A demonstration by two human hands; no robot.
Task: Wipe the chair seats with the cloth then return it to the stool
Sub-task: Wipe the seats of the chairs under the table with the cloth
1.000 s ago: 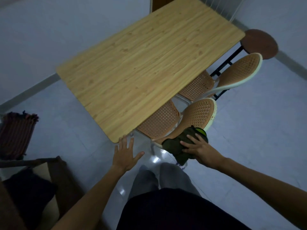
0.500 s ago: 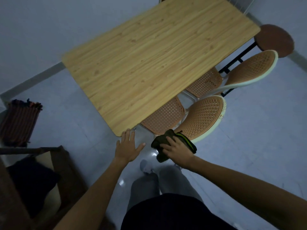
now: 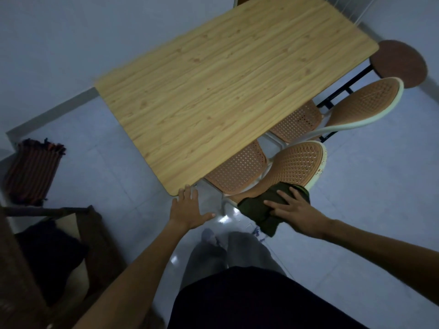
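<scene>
My right hand (image 3: pixel 293 210) presses a dark green cloth (image 3: pixel 261 213) against the lower back of the near orange mesh chair (image 3: pixel 297 165), fingers spread flat on the cloth. That chair's seat (image 3: pixel 237 172) is tucked partly under the wooden table (image 3: pixel 225 91). A second orange chair (image 3: pixel 363 103) stands farther along the same side. Beyond it is a round brown stool (image 3: pixel 399 62). My left hand (image 3: pixel 187 207) is open, fingertips touching the table's near corner, holding nothing.
Grey tiled floor (image 3: pixel 356 210) lies to the right of the chairs. A striped folded textile (image 3: pixel 33 172) lies on the floor at the left. Dark wooden furniture with a dark cushion (image 3: pixel 50 252) stands at the lower left. My legs are below the hands.
My right hand has slid the cloth back to the right along the near chair's back after moving left. My left hand stays at the table corner.
</scene>
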